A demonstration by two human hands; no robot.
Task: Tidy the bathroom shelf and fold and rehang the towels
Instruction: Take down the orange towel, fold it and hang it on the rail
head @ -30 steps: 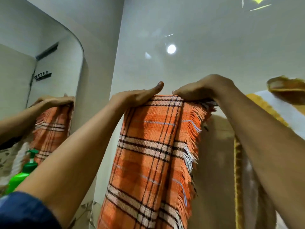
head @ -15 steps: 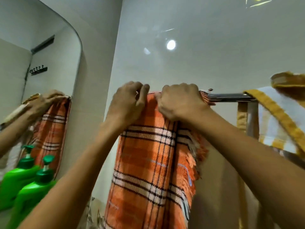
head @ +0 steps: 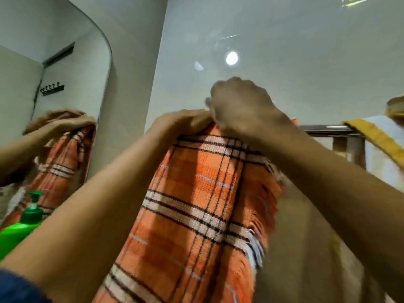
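Observation:
An orange plaid towel (head: 196,204) with a fringed right edge hangs over a metal towel bar (head: 325,130) on the tiled wall. My left hand (head: 175,123) lies on the towel's top fold at the left, fingers curled over it. My right hand (head: 240,106) is blurred, raised slightly above the top fold at the right, fingers bent; whether it grips the cloth is unclear. A white towel with yellow bands (head: 380,145) hangs on the same bar at the far right.
A mirror (head: 54,95) on the left wall reflects my arm and the towel. A green pump bottle (head: 19,226) stands at the lower left. The glossy wall tile (head: 262,51) shows a lamp's reflection.
My right hand has lifted off the towel's top and sits higher. My left hand has flattened along the fold. The view has moved closer to the towel.

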